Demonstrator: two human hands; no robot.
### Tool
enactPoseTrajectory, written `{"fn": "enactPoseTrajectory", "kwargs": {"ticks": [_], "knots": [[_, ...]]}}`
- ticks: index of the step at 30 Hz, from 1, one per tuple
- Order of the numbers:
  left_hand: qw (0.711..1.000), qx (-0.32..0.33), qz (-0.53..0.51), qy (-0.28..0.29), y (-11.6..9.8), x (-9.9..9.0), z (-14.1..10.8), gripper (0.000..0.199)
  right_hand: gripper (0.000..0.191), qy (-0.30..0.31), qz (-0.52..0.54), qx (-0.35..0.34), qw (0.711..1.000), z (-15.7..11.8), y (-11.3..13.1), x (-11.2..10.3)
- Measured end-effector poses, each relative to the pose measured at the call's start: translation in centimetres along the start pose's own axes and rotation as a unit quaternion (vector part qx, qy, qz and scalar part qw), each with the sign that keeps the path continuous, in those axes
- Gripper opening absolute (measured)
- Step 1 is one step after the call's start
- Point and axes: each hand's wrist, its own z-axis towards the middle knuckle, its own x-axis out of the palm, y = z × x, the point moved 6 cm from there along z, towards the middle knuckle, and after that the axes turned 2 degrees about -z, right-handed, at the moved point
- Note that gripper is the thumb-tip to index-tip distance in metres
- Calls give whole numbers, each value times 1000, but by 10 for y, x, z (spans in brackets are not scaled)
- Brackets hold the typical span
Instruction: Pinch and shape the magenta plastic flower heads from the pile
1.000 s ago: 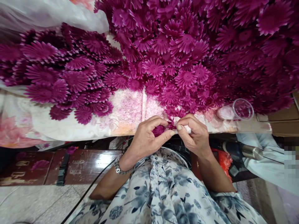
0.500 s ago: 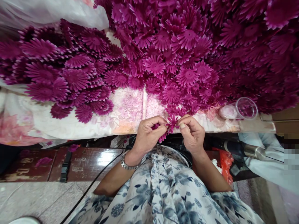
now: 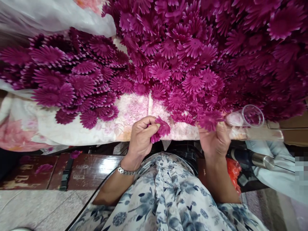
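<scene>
My left hand (image 3: 141, 134) is closed, thumb against fingers, on a magenta artificial flower piece (image 3: 164, 126) with petals sticking out to the right. More magenta petals show below its fingertips. Off to the right, my right hand (image 3: 215, 139) holds another flower layer (image 3: 209, 120), flat and daisy-shaped, slightly smeared by motion. That one is at the front edge of a large heap of magenta flower layers (image 3: 176, 99), and whether it touches the heap I cannot tell. The two hands are apart.
Stacked flower layers (image 3: 83, 85) lie on the left of the flowered tablecloth (image 3: 48, 126). A clear plastic cup (image 3: 252, 116) lies on its side beside my right hand. White plastic sheeting (image 3: 60, 19) covers the back left. Below the table edge are a dark steel-ended bottle (image 3: 262, 160) and a wooden bench (image 3: 96, 166).
My hands were together over the flower pieces and have separated. The right has moved right with one flower layer; the left has shifted slightly left, keeping its hold.
</scene>
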Motion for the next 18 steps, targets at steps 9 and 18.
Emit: {"fn": "enactPoseTrajectory", "kwargs": {"ticks": [9,18], "knots": [[979,162,100,78,-45,37,16,12,16,15,-229,-214,949,58,70,20],[963,176,191,65,-42,36,44,12,20,42,-514,-352,781,59,76,45]]}}
